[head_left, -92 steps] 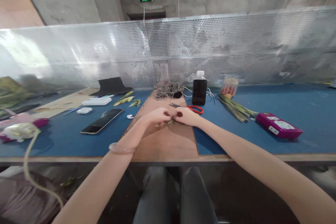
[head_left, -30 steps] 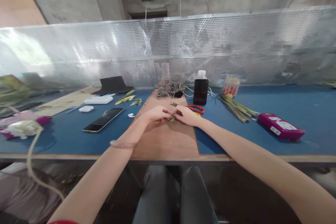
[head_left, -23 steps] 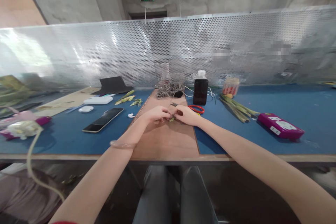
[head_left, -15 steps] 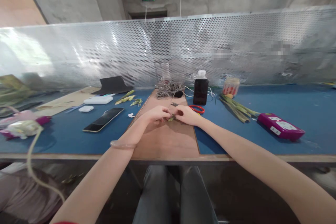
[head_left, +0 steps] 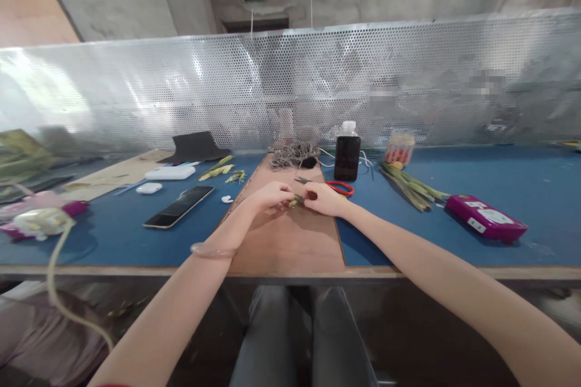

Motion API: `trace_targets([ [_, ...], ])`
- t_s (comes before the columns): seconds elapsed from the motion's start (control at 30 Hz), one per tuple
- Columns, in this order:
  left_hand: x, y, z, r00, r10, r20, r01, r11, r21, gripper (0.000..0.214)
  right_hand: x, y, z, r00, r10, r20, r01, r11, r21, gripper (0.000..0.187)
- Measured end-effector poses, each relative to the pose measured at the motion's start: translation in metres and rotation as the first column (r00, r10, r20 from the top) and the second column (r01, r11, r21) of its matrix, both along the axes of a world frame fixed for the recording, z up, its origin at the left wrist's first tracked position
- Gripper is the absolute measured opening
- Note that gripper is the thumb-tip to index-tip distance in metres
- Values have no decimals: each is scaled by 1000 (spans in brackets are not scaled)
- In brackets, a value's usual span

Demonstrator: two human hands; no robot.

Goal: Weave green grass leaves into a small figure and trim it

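Over the brown board (head_left: 290, 248) my two hands meet, fingertips pinched close together. Between them shows a small greenish plant-like piece (head_left: 295, 201), partly covered by the fingers. My left hand (head_left: 273, 196) closes on its left side, and my right hand (head_left: 321, 198) is closed at its right side. Too little of the piece is visible to tell its exact kind. Just behind my right hand lie scissors with red handles (head_left: 340, 188), their dark blades pointing left. Farther back on the board is a tangle of grey wire-like strands (head_left: 294, 155) with a black lump beside it.
A dark bottle with a white cap (head_left: 347, 154) stands behind the scissors. To the right are a bundle of green stalks (head_left: 408, 187), a jar (head_left: 399, 148) and a purple box (head_left: 485, 217). Leftward lie a phone (head_left: 179, 207), a white earbud case (head_left: 149, 188) and leafy scraps (head_left: 236, 176).
My fingers have shifted slightly around the greenish piece, and a little more of it shows between them. The arms and the things on the table stay in place.
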State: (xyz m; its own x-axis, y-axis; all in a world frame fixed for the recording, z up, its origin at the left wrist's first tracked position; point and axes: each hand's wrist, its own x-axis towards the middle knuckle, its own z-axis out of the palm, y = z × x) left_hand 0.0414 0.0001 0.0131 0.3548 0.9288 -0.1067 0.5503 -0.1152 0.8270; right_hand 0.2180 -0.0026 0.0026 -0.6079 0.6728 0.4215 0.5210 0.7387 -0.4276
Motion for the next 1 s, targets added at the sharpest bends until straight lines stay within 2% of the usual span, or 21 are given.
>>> trace_targets([
  [0.17,3,-2,1,999,42,-7,-42,998,-45,18,0,0,0,1000,-8,-1,8,1000,-11,8],
  [0.3,0,-1,2,1000,-30,-1,29,999,-46,16,1,2,-1,1000,-9,-5,9,1000,6,7],
  [0.47,-4,3,0,996,-73,61,78,993,-89,30,2,2,-2,1000,-8,-4,8,1000,-6,7],
  [0.73,-6,7,-4,996,-84,-39,84,996,-8,40,2,-1,0,1000,3,8,-3,1000,1,6],
  [1.0,-3,7,-3,978,-105,-178,113,993,34,35,1,-1,0,999,19,47,-20,1000,20,6],
])
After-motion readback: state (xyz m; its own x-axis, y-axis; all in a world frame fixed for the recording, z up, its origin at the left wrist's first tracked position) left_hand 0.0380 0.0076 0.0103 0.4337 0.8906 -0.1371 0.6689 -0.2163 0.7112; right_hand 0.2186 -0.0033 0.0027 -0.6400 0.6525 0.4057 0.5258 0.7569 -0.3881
